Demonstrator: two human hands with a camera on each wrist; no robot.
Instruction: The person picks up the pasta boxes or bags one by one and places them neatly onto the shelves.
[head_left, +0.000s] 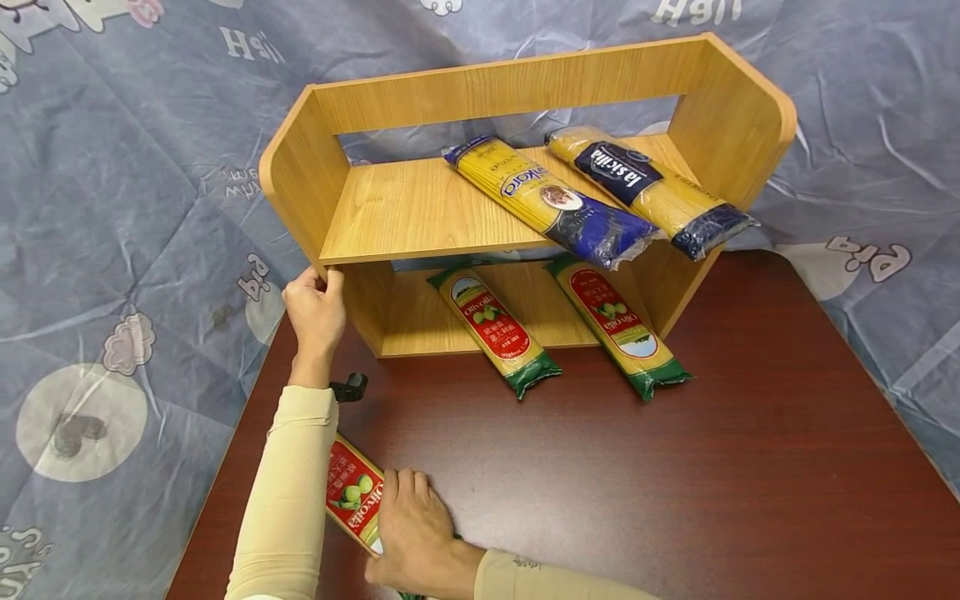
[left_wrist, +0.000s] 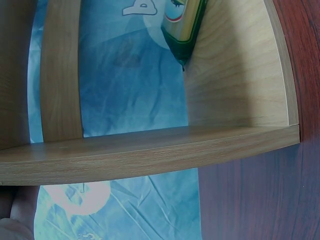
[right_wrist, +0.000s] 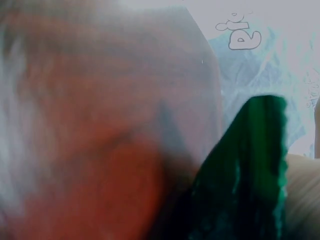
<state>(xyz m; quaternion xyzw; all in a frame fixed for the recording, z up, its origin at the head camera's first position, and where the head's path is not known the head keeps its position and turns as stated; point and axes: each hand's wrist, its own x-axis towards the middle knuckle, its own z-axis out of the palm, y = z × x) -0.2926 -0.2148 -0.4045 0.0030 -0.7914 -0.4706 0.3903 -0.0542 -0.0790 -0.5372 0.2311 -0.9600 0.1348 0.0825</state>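
A two-tier wooden shelf (head_left: 397, 204) stands on the table. My left hand (head_left: 315, 317) grips the front edge of its left side panel, just under the upper board; a bit of that hand (left_wrist: 17, 215) shows in the left wrist view. At the table's front left lies a red-labelled Olivoila spaghetti packet (head_left: 348, 492). My right hand (head_left: 420, 533) holds this packet across its near end, thumb and fingers on opposite sides, hiding part of it. The packet's green end (right_wrist: 245, 175) fills the lower right wrist view.
Two spaghetti packs, one Ankora (head_left: 540, 196) and one La Sicilia (head_left: 645, 183), lie slanted on the upper board. Below, two Olivoila packets (head_left: 495, 329) (head_left: 615, 321) poke out over the front edge. A small black object (head_left: 351, 387) shows beside my left wrist.
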